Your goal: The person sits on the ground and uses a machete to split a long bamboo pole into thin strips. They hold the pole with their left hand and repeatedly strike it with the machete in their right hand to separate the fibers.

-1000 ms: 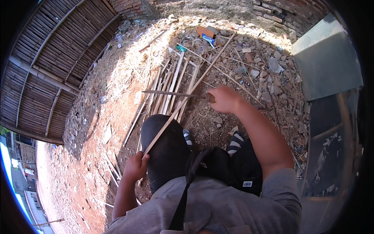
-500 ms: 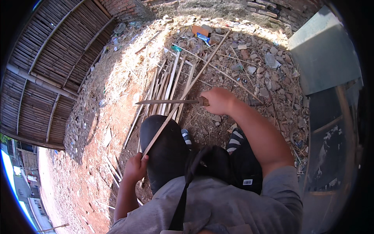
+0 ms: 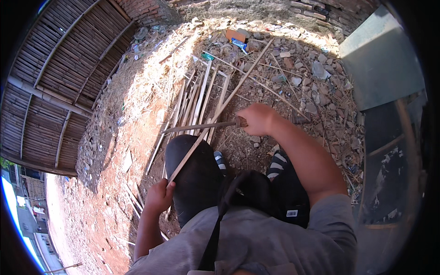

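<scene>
My left hand (image 3: 159,196) is closed around the near end of a long bamboo strip (image 3: 238,85). The strip slants across my left knee and away to the upper right. In my right hand (image 3: 256,119) is the handle of a long, narrow-bladed knife (image 3: 192,127). Its dark blade points left and crosses the strip just beyond my knee; whether the edge touches the strip I cannot tell. Beneath them, a bundle of loose bamboo strips (image 3: 200,98) lies on the ground.
Stones and litter cover the ground, with a blue wrapper (image 3: 239,45) at the far side. A woven bamboo panel (image 3: 55,68) stands at left, a grey-green board (image 3: 382,62) at right, and a brick wall (image 3: 256,10) behind. More strips (image 3: 134,201) lie beside my left forearm.
The knife's tip has swung slightly toward me, so the blade now slants more. My left hand and the bamboo strip have stayed nearly in place.
</scene>
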`<state>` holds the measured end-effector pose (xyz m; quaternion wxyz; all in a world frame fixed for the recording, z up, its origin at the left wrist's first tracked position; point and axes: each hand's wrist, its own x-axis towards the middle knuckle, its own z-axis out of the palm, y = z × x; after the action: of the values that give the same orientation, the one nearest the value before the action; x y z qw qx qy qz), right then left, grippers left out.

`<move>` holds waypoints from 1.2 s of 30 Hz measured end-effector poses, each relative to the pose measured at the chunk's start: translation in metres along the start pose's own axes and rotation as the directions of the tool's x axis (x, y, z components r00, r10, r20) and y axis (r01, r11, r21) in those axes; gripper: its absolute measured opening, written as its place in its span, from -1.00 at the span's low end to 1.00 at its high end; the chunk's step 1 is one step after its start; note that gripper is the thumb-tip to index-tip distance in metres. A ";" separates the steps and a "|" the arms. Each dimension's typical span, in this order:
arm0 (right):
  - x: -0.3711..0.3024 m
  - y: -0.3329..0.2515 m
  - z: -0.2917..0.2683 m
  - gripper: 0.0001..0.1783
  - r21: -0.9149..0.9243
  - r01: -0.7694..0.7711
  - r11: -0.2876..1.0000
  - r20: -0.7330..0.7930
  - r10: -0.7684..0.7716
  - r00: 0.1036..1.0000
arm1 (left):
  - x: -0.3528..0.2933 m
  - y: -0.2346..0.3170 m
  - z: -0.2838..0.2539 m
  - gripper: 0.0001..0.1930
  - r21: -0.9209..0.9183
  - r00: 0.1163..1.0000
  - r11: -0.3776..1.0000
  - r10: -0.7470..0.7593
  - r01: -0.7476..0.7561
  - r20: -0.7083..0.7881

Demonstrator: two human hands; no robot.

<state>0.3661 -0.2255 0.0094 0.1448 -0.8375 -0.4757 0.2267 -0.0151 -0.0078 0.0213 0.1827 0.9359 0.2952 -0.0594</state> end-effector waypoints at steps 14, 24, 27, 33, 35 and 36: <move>-0.004 -0.013 0.000 -0.74 -0.117 0.018 0.993 -0.012 -0.020 1.000 | -0.002 0.005 0.000 -0.56 0.035 0.999 0.999 -0.025 0.027 -0.038; 0.003 -0.009 0.009 -0.79 -0.024 0.020 1.000 -0.109 -0.022 0.994 | -0.004 -0.006 0.012 -0.57 0.070 0.997 0.997 0.014 -0.008 -0.078; 0.000 -0.015 0.010 -0.78 -0.069 0.036 0.997 -0.087 -0.042 0.995 | -0.003 -0.007 0.014 -0.57 0.063 0.997 0.998 0.018 -0.014 -0.077; 0.008 0.038 0.003 -0.72 0.155 -0.121 0.980 -0.248 0.157 0.956 | 0.002 -0.002 0.004 -0.57 0.083 0.997 0.997 0.005 0.002 -0.075; 0.005 0.016 -0.003 -0.72 0.058 -0.063 0.996 -0.153 0.071 0.986 | -0.001 -0.002 0.005 -0.57 0.072 0.998 0.997 0.002 0.003 -0.067; 0.002 0.002 -0.005 -0.72 0.012 -0.030 0.999 -0.096 0.031 0.995 | -0.003 -0.003 0.007 -0.57 0.073 0.998 0.997 -0.005 0.009 -0.066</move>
<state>0.3711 -0.2246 0.0120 0.1684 -0.8538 -0.4542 0.1908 -0.0195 -0.0099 0.0149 0.1383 0.9424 0.3020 -0.0400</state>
